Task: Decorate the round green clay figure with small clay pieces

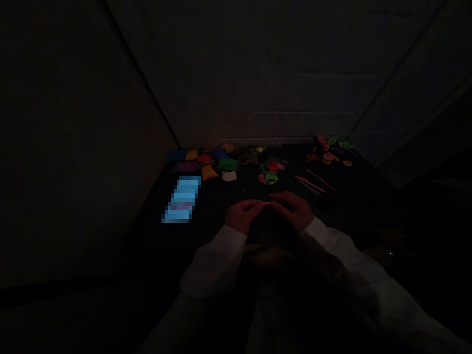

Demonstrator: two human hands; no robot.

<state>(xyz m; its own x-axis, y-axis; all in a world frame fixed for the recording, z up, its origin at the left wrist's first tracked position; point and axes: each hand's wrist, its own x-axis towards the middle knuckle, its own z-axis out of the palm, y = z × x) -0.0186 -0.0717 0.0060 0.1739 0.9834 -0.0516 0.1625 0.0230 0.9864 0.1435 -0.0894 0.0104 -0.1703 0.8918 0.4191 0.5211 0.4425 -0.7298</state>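
In dim light, my left hand (243, 215) and my right hand (295, 210) meet over the dark table's near side. Between their fingertips is a small pale piece of modelling clay (268, 202), pinched from both ends. Its exact shape is too dark to make out. Just beyond my fingers lies a round green clay base (268, 180) bearing small blue, pink and brown bits, with a red-topped clay figure (273, 168) at its back edge. A tiny greenish speck (244, 191) rests on the table ahead of my left hand.
Several packets of coloured clay, among them an orange packet (209, 172) and a green packet (228, 164), line the back left. A lit phone (182, 199) lies left. Pink modelling tools (313, 183) lie right; finished clay pieces (327, 158) stand behind them. A wall (236, 73) rises behind the table.
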